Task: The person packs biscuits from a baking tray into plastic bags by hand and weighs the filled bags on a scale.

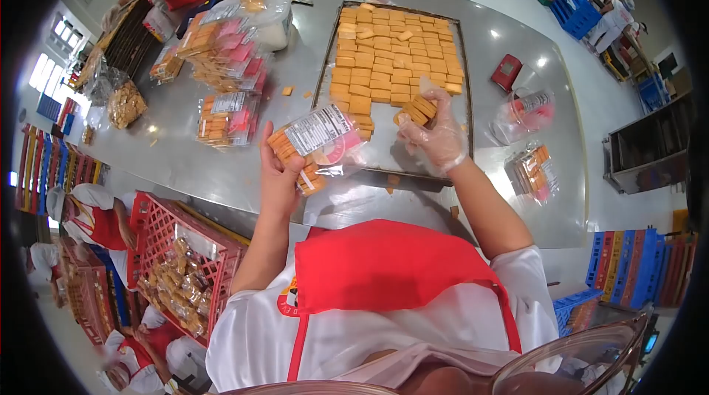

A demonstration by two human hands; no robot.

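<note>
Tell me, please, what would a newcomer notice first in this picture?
Probably the large tray of closely packed golden biscuits in the upper middle, on the metal table. Next, the gloved right grip over the tray's near right part, holding a small biscuit cluster, and the left grip near its lower left, holding a labelled clear pack. The bright red apron also stands out, lower middle.

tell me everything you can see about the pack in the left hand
The pack is a clear, glossy bag that looks like plastic. Golden-brown biscuits show inside, mainly towards its left and lower parts. A white label with dark print slants across its upper face; pink print shows at its right. The left hand holds it tilted by its left side. In this view it overlaps the tray's near-left part.
</note>
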